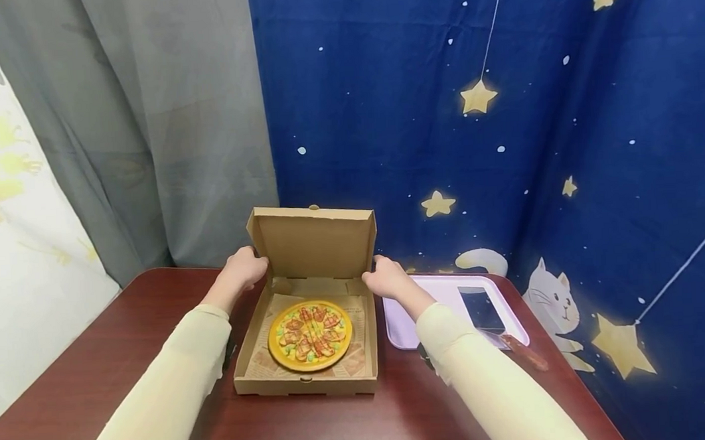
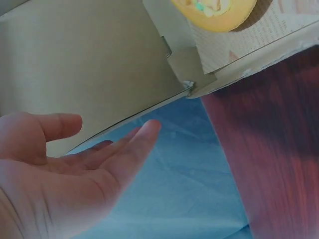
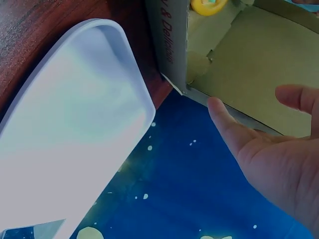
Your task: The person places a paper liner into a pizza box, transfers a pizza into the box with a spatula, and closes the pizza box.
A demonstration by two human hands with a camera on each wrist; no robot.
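Observation:
A cardboard pizza box (image 1: 306, 385) stands on the table with its lid (image 1: 318, 245) raised upright at the back. Inside, on printed paper, lies a round pizza (image 1: 311, 335) with a yellow rim and colourful toppings. My left hand (image 1: 244, 269) holds the lid's left side, thumb on the inner face and fingers behind the edge. At the lid's right side, my right hand (image 1: 388, 279) holds it the same way. In the left wrist view the thumb (image 2: 62, 125) shows over the lid's inside; some fingers are partly hidden behind the cardboard.
Right of the box sits a pale purple tray (image 1: 401, 330). On it lies a flat tool with a wide, shiny dark blade (image 1: 481, 308) and a brown handle (image 1: 527, 354) that sticks out past the rim. Curtains (image 1: 383, 112) hang behind the dark red table (image 1: 172, 309).

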